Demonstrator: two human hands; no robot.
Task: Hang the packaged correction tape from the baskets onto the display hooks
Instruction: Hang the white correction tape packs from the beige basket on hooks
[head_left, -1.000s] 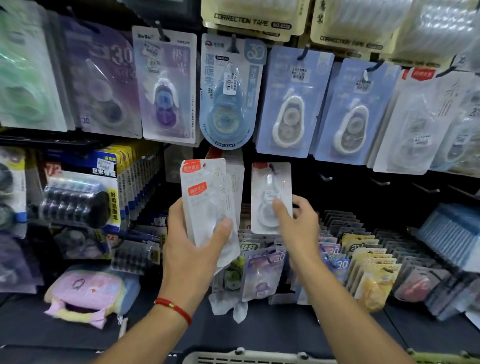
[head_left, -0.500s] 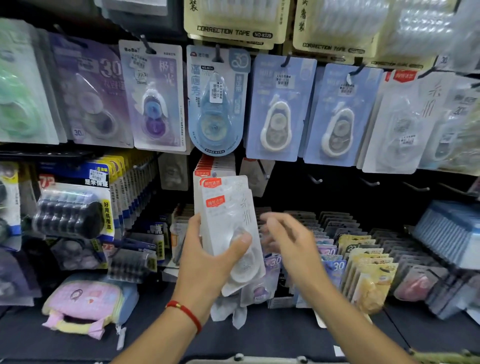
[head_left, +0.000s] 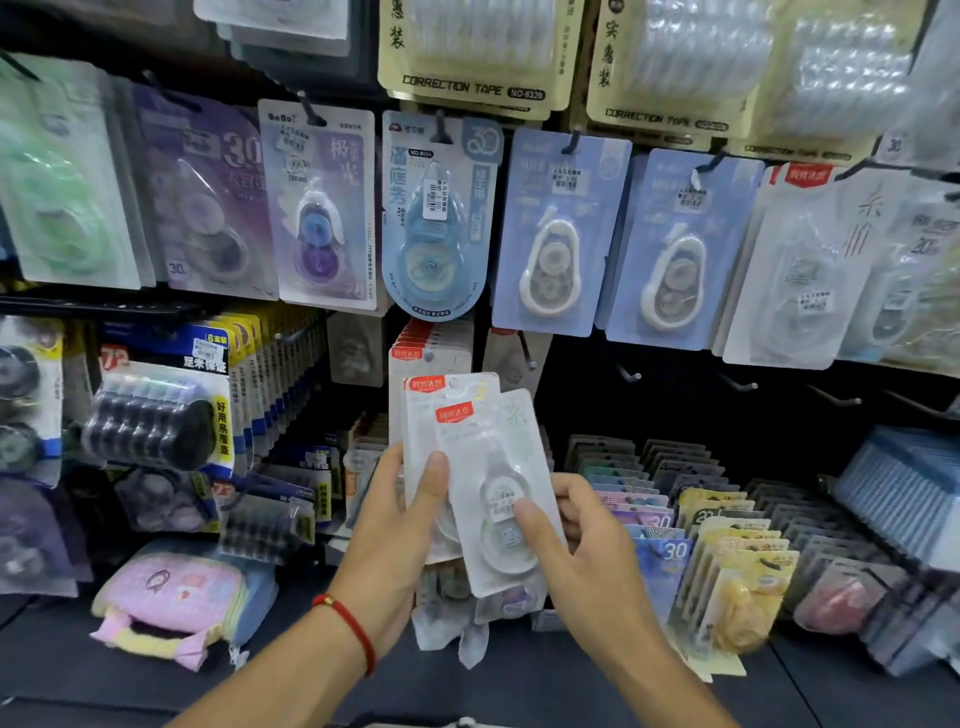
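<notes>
My left hand (head_left: 397, 540) grips a small stack of white correction tape packs with red labels (head_left: 426, 431), thumb across the front. My right hand (head_left: 587, 551) pinches the front pack (head_left: 493, 467) of that stack, thumb on its clear blister, fingers behind it. The front pack tilts to the right, partly fanned off the stack. Behind the stack hang more of the same white packs (head_left: 415, 353) on a hook. A bare display hook (head_left: 527, 353) with one pale pack on it sits just right of them, above my hands.
Rows of correction tape packs hang above, blue ones (head_left: 561, 234) over my hands. Empty black hooks (head_left: 737, 382) stick out at the right. Upright packs fill trays (head_left: 727, 545) on the lower shelf. A pink pouch (head_left: 166, 597) lies at the lower left.
My right hand let go of the pack it hung on the hook, came down and took hold of the front pack in my left hand's stack. The view shifted down slightly.
</notes>
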